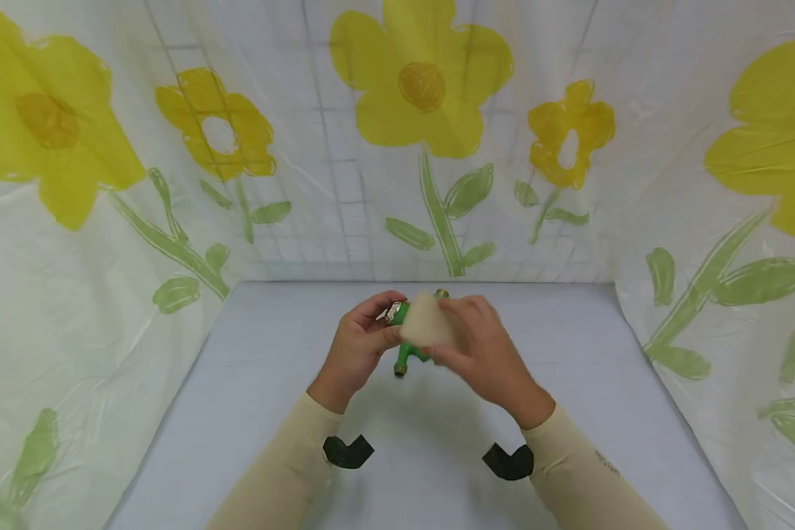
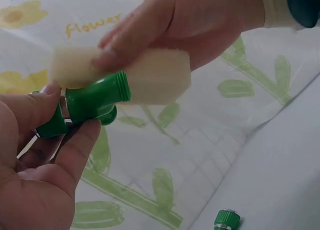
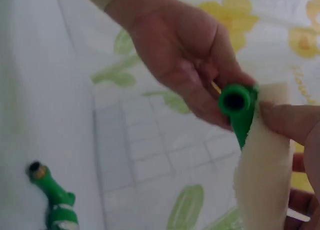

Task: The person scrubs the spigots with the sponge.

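Observation:
My left hand [image 1: 358,346] pinches a green branched hose fitting [image 2: 92,98] between thumb and fingers, above the table. A silvery band shows on the fitting near the thumb in the left wrist view. Opposite it, my right hand [image 1: 480,357] grips a cream sponge block [image 2: 162,78], its thumb on one broad face. The sponge lies up against the side of the fitting and looks blurred in the head view. In the right wrist view, the fitting's round dark opening [image 3: 236,100] faces the camera. The sponge partly hides the fitting in the head view.
Below the hands, another green fitting [image 1: 403,359] with brass-coloured ends lies on the pale table [image 1: 271,331]. Sheets printed with yellow flowers [image 1: 422,85] hang along the back and both sides. Black bent patches [image 1: 349,452] are on the sleeves near the wrists.

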Demonstrator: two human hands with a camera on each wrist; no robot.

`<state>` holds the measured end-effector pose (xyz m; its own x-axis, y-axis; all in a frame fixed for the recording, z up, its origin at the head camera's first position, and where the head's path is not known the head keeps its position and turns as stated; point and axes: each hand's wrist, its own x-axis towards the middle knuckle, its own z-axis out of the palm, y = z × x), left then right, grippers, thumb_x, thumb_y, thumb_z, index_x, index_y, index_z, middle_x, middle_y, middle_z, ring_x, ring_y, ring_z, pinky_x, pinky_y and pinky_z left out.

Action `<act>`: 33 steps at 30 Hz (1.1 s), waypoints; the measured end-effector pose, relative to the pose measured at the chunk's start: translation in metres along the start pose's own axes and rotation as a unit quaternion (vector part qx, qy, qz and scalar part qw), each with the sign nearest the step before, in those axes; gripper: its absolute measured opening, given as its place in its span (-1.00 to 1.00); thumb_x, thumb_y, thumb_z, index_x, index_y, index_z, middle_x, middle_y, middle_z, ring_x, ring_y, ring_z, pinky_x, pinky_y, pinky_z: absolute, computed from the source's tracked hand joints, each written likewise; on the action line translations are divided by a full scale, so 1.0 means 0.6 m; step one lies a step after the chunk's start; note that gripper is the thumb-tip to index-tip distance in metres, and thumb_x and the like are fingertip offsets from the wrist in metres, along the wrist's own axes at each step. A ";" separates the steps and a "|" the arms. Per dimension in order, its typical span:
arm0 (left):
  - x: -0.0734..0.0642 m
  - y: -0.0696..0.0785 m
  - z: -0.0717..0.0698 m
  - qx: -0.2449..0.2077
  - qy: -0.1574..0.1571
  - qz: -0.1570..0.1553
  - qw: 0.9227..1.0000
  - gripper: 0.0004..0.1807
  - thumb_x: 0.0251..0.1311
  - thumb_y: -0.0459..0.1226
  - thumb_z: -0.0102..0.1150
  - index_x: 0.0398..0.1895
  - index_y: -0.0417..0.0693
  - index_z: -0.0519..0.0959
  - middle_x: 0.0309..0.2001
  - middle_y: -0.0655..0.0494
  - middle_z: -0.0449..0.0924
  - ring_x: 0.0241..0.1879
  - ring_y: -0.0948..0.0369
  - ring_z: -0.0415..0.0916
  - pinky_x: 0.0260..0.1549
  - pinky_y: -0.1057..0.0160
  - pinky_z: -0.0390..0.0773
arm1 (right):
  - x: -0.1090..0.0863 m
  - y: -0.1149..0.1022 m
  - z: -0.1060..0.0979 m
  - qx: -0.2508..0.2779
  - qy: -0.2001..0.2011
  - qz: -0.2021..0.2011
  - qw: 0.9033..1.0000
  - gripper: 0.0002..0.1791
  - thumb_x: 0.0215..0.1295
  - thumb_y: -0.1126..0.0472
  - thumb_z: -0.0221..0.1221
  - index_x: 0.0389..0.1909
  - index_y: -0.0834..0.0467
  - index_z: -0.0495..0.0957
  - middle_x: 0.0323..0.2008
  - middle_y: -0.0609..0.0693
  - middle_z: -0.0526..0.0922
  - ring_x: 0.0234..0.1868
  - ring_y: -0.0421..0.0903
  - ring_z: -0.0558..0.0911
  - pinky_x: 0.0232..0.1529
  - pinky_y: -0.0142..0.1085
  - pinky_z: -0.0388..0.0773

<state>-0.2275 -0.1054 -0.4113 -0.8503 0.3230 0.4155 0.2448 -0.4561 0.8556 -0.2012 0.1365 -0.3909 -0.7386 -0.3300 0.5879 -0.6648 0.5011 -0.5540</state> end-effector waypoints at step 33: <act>-0.004 0.000 -0.001 -0.001 0.023 -0.029 0.999 -0.50 0.45 -0.56 0.28 0.39 -0.48 0.42 0.20 -0.17 0.56 0.09 0.11 0.68 0.08 0.15 0.71 | 0.003 0.026 0.009 -0.038 0.056 0.071 0.995 -0.25 0.32 0.13 0.58 0.43 0.29 0.52 0.14 0.25 0.49 0.16 0.21 0.48 -0.03 0.16 0.59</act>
<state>-0.2258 -0.1069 -0.4129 -0.8838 0.3096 0.3506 0.1938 -0.4398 0.8770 -0.2136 0.1396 -0.4017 -0.8052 -0.1627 0.5703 -0.5407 0.5964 -0.5933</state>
